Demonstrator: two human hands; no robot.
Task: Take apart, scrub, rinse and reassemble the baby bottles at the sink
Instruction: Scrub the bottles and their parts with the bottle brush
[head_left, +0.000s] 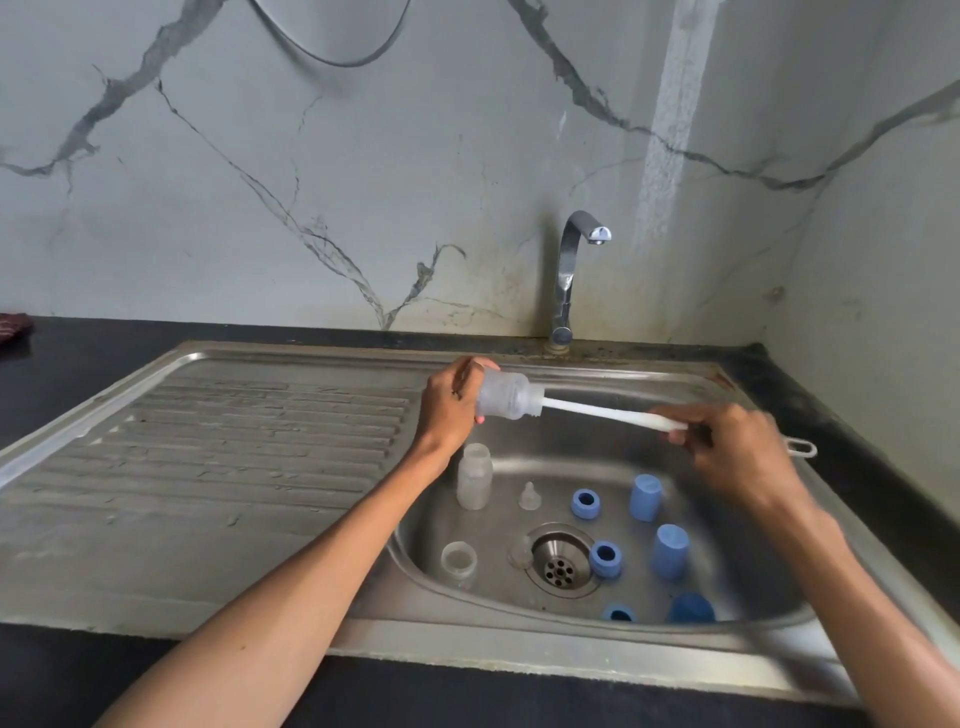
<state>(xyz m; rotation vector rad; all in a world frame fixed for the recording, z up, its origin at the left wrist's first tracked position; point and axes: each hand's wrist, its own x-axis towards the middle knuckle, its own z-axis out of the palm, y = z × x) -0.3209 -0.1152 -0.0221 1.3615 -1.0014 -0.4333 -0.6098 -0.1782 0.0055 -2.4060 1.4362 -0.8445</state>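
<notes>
My left hand grips a clear baby bottle on its side above the sink, mouth to the right. My right hand holds the white handle of a bottle brush, whose head is inside the bottle. In the steel sink basin stand two more clear bottles, a clear teat and another teat beside the drain. Three blue collar rings and three blue caps lie at the right.
A chrome tap rises behind the basin with no water running. The ribbed drainboard spreads to the left. A dark counter surrounds the sink, with a reddish cloth at its far left. A marble-look wall stands behind and to the right.
</notes>
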